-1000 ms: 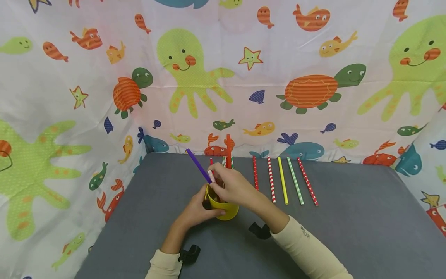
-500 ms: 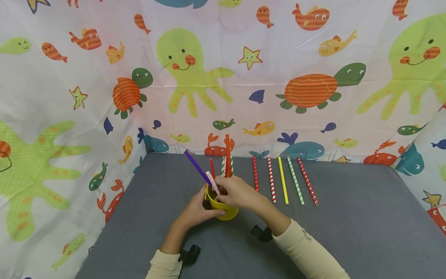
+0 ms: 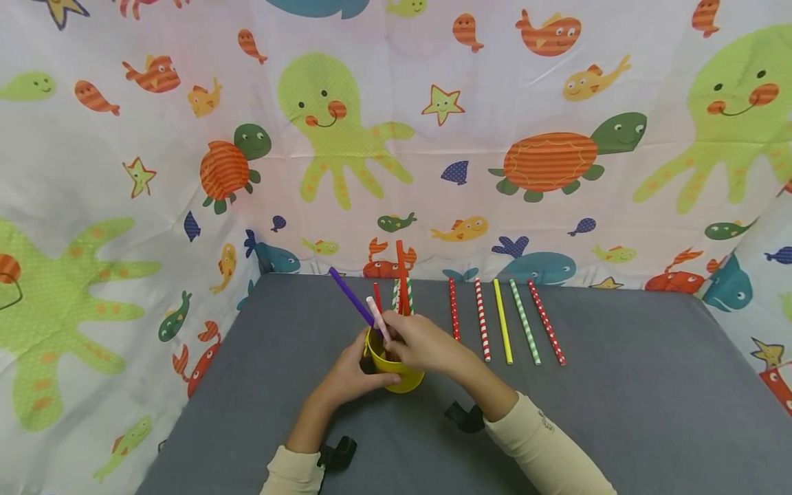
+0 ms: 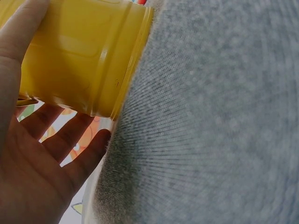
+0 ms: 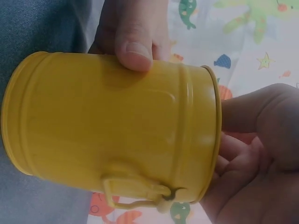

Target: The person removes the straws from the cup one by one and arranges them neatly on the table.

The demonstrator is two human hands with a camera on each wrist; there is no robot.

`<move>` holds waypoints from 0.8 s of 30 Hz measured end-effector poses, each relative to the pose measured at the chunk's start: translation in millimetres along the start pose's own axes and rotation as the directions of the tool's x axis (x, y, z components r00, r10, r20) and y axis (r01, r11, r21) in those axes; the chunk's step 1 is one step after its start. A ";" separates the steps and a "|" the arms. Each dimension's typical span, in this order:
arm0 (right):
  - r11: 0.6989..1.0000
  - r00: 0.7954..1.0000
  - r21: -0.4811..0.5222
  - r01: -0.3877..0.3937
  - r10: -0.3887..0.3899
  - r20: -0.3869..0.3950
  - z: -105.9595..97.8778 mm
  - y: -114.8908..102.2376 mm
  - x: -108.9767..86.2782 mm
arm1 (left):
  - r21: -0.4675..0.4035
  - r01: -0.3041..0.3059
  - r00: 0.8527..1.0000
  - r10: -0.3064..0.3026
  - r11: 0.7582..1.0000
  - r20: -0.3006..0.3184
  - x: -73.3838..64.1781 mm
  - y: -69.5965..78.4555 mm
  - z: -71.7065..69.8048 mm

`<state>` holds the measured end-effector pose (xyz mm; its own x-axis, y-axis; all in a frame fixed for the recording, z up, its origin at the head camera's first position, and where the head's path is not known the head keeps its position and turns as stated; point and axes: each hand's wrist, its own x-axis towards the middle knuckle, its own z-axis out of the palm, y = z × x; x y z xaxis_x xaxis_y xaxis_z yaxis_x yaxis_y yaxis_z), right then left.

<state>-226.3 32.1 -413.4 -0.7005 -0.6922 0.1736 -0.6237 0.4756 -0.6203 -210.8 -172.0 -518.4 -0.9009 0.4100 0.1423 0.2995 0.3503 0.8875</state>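
My left hand [image 3: 349, 371] holds the side of a yellow metal pail [image 3: 405, 379], thumb on the near side; in the left wrist view its fingers [image 4: 77, 137] reach round below the pail. At the pail's mouth my right hand [image 3: 427, 342] pinches a pale pink paper straw [image 3: 378, 318], which slants up to the left. A purple straw [image 3: 351, 297] leans out of the pail beside it. The right wrist view shows the pail's wire handle [image 5: 133, 191] and the right fingers at the rim; what they do inside is hidden.
Right of the pail, several straws lie in a row on the grey table [image 3: 619, 412]: red dotted, red striped, yellow [image 3: 502, 321], green striped. Behind my right hand a tall orange-red straw [image 3: 401, 271] and green-striped ones show; whether they stand in the pail I cannot tell.
My right hand has shifted slightly down and right at the pail's mouth, and more of the pale pink straw shows. The orange-red straw tips a little left. My left hand stays put.
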 end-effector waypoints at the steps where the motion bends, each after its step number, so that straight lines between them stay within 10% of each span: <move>1: 1.000 1.000 0.012 0.008 -0.008 -0.015 -0.1 0.4 -0.4 | -0.009 0.001 1.000 -0.001 1.000 -0.001 0.1 0.5 0.2; 24: 0.950 0.977 0.305 0.065 0.001 -0.212 -15.1 -4.2 -12.4 | -0.017 0.012 1.000 -0.012 1.000 -0.011 1.7 2.1 0.2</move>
<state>-220.3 46.9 -401.4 -0.7585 -0.5612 0.3313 -0.5327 0.2410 -0.8113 -211.6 -170.4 -516.5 -0.9080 0.3962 0.1364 0.2834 0.3409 0.8964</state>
